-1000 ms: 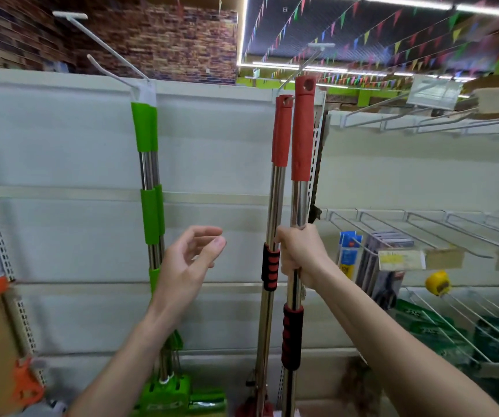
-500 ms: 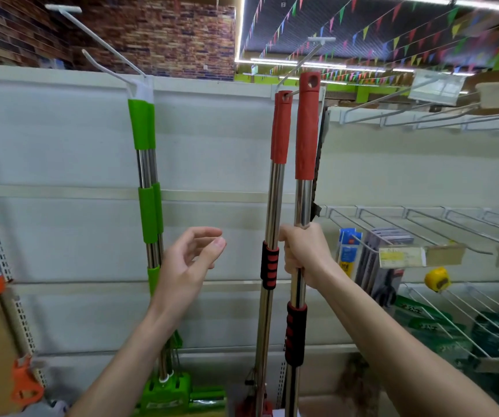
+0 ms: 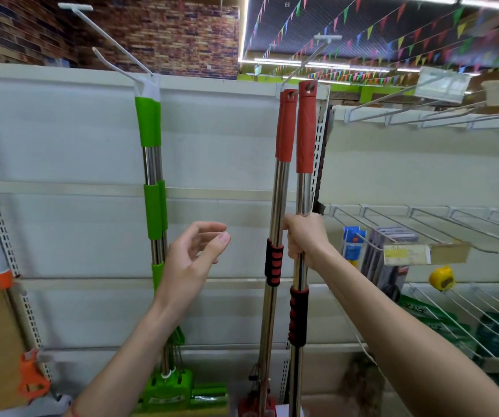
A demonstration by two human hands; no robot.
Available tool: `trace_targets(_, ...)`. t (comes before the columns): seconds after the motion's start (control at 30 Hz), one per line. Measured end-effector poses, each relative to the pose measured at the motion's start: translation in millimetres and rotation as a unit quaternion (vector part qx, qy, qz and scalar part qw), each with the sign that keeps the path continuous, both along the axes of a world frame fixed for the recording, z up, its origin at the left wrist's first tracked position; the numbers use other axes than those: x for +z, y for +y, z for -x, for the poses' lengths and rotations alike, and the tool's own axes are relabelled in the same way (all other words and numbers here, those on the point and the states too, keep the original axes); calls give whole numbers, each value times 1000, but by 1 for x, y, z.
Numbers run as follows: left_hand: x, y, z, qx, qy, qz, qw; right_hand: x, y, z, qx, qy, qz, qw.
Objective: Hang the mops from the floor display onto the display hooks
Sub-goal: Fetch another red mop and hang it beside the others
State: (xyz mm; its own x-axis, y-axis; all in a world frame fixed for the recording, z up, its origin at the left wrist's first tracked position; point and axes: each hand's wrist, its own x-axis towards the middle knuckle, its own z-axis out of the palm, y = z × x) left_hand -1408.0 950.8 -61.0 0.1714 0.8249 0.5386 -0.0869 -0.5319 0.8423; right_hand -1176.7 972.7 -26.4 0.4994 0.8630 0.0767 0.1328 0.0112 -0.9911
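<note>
My right hand [image 3: 304, 237] grips the steel pole of a red-handled mop [image 3: 305, 130], held upright with its top hole level with the white display hook [image 3: 317, 52]. A second red-handled mop [image 3: 284, 127] hangs just left of it on that same hook. Two green-handled mops [image 3: 152, 200] hang together from the left hook [image 3: 113, 46], their green heads near the floor. My left hand [image 3: 192, 257] floats open between the green and red mops, holding nothing.
White shelf back panels [image 3: 62, 130] stand behind the mops. Wire shelves [image 3: 422, 224] with small goods and a yellow tape measure [image 3: 441, 278] jut out on the right. An orange-tipped pole [image 3: 4, 281] leans at the far left.
My right hand has lifted the held red mop slightly, so its top now reaches the hook. My left hand has stayed open in place.
</note>
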Motion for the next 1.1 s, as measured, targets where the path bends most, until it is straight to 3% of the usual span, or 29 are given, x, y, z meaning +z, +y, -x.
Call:
trace_targets(0.57,-22,29,-5,18,12,46,999,4,67,-9,-40,-68,-7,997)
trace_targets(1.1,-40,48,-32,8,15,77,997,-1,96,-16,-36,-44,-38,998)
